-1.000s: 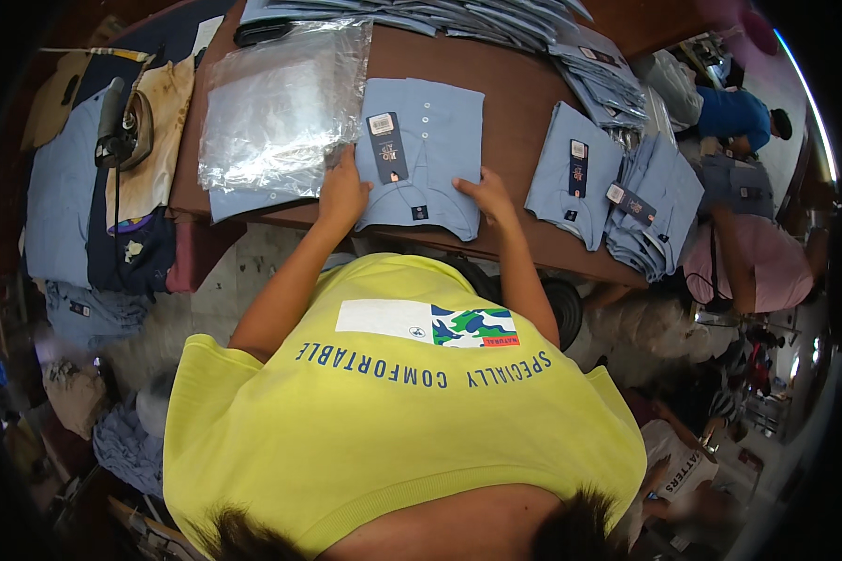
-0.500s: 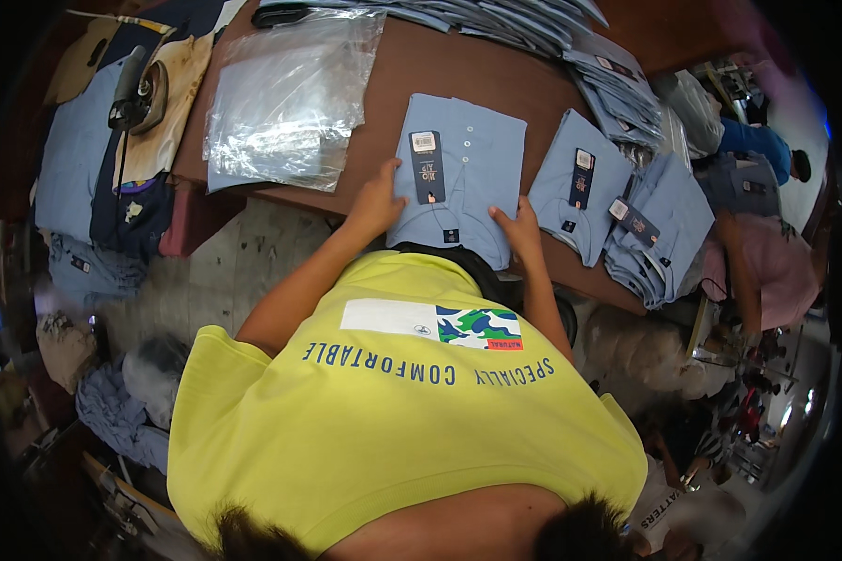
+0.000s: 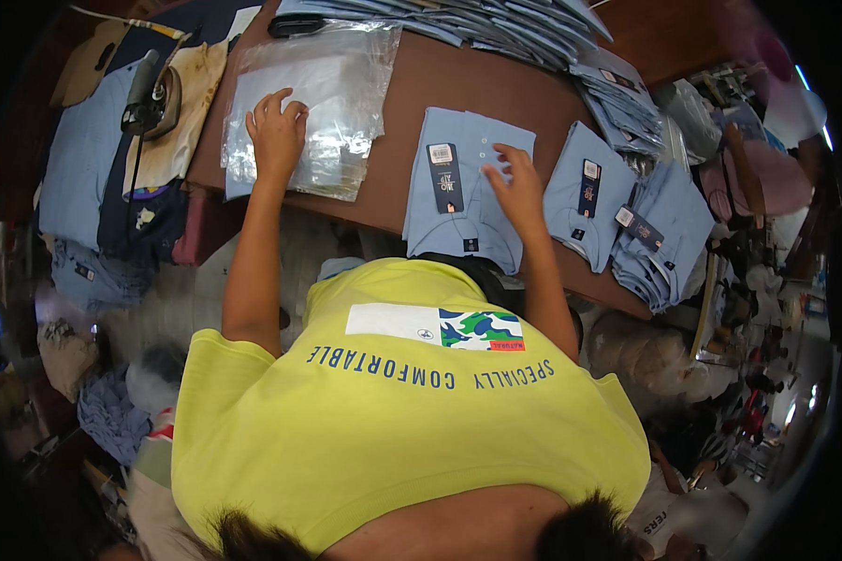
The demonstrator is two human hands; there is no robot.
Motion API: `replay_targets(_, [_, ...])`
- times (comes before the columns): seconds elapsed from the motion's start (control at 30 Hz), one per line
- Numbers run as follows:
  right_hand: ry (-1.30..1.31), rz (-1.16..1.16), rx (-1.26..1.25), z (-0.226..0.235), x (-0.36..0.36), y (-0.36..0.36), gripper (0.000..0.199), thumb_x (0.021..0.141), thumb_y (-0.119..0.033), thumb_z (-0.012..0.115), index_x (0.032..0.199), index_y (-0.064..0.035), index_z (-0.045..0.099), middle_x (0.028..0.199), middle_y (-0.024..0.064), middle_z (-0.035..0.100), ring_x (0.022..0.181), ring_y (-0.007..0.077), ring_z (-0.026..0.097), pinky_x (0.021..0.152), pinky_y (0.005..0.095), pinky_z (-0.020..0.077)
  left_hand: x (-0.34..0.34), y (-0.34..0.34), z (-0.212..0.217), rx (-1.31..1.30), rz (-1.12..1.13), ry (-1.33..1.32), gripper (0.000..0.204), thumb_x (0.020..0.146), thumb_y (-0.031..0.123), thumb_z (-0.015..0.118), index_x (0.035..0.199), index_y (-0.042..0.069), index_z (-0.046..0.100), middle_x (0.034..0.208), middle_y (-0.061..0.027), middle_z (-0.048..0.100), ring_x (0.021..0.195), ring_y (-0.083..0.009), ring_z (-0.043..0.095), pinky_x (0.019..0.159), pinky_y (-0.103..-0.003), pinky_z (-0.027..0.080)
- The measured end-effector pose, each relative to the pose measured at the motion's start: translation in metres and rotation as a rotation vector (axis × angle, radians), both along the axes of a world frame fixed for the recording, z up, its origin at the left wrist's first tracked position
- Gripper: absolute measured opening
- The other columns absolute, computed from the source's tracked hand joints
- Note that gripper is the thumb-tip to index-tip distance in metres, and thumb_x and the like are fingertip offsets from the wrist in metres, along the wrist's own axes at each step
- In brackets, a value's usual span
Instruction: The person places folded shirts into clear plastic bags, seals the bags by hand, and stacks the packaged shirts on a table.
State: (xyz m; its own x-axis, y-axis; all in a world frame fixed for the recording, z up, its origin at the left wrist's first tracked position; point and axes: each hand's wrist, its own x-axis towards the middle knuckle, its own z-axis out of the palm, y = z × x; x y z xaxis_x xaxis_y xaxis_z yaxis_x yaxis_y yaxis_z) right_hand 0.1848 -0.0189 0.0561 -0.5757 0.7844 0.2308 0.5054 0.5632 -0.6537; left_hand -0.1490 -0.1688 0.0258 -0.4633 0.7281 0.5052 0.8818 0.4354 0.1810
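Folded blue shirt [image 3: 474,208], one, tagged and buttoned, flat on the brown desk [image 3: 430,79]; unbagged.
Left hand [image 3: 276,136]: fingers apart and bent, over the clear plastic bags [image 3: 346,112]; contact cannot be told. Right hand [image 3: 515,187]: fingers and thumb parted, gripping nothing, at the shirt's right side. Folding and tagging look complete on this piece; bagging not done. Just beside it, a second folded shirt [image 3: 564,196], also tagged, then a tagged stack [image 3: 683,248].
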Motion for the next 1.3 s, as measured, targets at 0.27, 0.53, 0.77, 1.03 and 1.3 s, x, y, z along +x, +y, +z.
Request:
replay_targets(0.27, [0.256, 0.109, 0.247, 0.029, -0.101, -0.015, 0.057, 0.070, -0.015, 0.073, 0.123, -0.0115, 0.050, 0.135, 0.0114, 0.040, 0.125, 0.0314, 0.037, 0.106, 0.0426, 0.0256, 0.060, 0.013, 0.069, -0.076, -0.796, -0.268, 0.020, 0.083, 0.006, 0.055, 0.103, 0.009, 0.054, 0.105, -0.0047, 0.059, 0.105, -0.0218, 0.054, 0.103, -0.051, 0.025])
replay_targets(0.53, [0.484, -0.022, -0.187, 0.030, -0.074, 0.020, 0.014, 0.082, -0.014, 0.064, 0.089, -0.0030, 0.059, 0.090, 0.0078, 0.063, 0.091, 0.0220, 0.062, 0.077, 0.0306, 0.0507, 0.035, 0.014, 0.038, 0.272, -0.698, -0.352, 0.030, 0.084, 0.018, 0.059, 0.112, 0.010, 0.051, 0.119, -0.0073, 0.052, 0.116, -0.0278, 0.046, 0.103, -0.048, 0.027])
replay_targets(0.77, [0.872, -0.116, -0.826, 0.028, -0.007, 0.050, 0.012, 0.086, -0.015, 0.060, 0.091, -0.0036, 0.059, 0.075, 0.0044, 0.060, 0.056, 0.0095, 0.054, 0.055, 0.0230, 0.0484, -0.038, 0.026, -0.032, -0.387, -0.321, -0.178, 0.048, 0.088, 0.042, 0.050, 0.125, 0.012, 0.048, 0.135, -0.0083, 0.041, 0.131, -0.0280, 0.030, 0.100, -0.068, 0.011])
replay_targets(1.03, [1.094, -0.027, -0.962, 0.007, 0.019, 0.042, 0.012, 0.087, -0.014, 0.059, 0.091, -0.0024, 0.058, 0.077, 0.0068, 0.059, 0.059, 0.0118, 0.056, 0.049, 0.0236, 0.0468, 0.063, 0.073, 0.004, 0.124, -0.595, -1.132, 0.048, 0.084, 0.028, 0.064, 0.124, 0.007, 0.047, 0.124, -0.0152, 0.049, 0.114, -0.0227, 0.049, 0.095, -0.043, 0.039])
replay_targets(1.3, [0.754, -0.092, -1.134, 0.004, 0.064, 0.083, 0.036, 0.083, -0.029, 0.066, 0.107, -0.0064, 0.051, 0.093, 0.0083, 0.061, 0.075, 0.0172, 0.061, 0.061, 0.0303, 0.0531, 0.139, 0.105, -0.008, 0.234, -0.639, -1.743, 0.014, 0.086, 0.014, 0.059, 0.094, 0.003, 0.059, 0.076, -0.0032, 0.059, 0.060, -0.0082, 0.054, 0.056, -0.022, 0.046])
